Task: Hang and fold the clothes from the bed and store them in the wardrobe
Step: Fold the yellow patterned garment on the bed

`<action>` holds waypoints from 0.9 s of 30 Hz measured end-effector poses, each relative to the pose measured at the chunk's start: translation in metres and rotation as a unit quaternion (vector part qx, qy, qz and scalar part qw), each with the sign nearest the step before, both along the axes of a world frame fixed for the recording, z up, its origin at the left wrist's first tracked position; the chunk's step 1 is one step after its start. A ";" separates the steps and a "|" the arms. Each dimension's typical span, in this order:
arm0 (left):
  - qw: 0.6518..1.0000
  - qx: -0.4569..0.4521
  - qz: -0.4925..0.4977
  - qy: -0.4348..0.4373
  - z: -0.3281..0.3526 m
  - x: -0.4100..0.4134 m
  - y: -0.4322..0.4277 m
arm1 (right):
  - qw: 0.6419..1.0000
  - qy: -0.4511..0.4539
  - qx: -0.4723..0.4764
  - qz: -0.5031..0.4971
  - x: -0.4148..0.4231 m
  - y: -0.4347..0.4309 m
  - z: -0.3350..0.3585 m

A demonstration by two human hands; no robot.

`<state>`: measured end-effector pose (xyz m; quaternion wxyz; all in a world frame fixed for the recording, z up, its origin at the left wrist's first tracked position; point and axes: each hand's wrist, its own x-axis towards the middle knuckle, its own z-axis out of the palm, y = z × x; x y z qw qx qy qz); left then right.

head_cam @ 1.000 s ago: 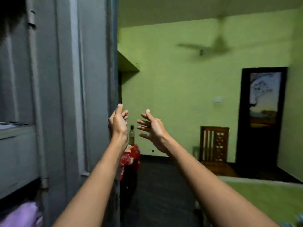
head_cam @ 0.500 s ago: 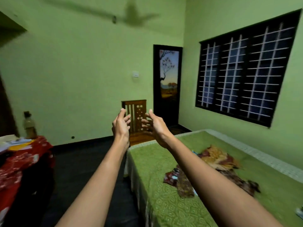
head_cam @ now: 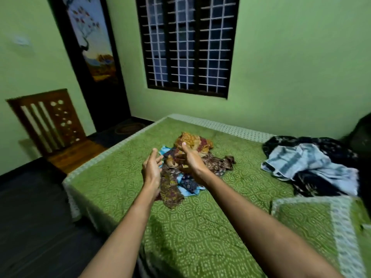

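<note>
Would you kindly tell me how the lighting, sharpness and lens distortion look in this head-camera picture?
Head view: dim, flat indoor light, window dark; wide-angle bending tilts the window and door; the left hand, right hand and patterned clothes are fairly sharp, the dark clothes at the right edge smeared; a soft forearm shadow lies on the bedspread.

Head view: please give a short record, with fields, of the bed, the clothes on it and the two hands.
bed: green patterned cover
middle clothes: patterned pile, brown, orange, blue, crumpled
right clothes: dark and light blue pile, crumpled
left hand: open, holds nothing, in front of the patterned pile
right hand: open, holds nothing, in front of the same pile
</note>
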<state>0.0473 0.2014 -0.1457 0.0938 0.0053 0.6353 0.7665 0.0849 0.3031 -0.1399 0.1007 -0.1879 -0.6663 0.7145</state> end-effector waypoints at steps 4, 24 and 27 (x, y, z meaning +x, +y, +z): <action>0.997 -0.026 -0.060 -0.033 -0.040 -0.049 0.031 | 0.999 -0.024 -0.016 -0.042 -0.036 0.040 -0.042; 0.967 -0.130 -0.164 -0.143 -0.160 -0.311 0.127 | 0.962 -0.163 -0.115 -0.186 -0.265 0.133 -0.175; 0.957 -0.141 -0.208 -0.147 -0.174 -0.349 0.137 | 0.949 -0.169 -0.130 -0.232 -0.295 0.136 -0.191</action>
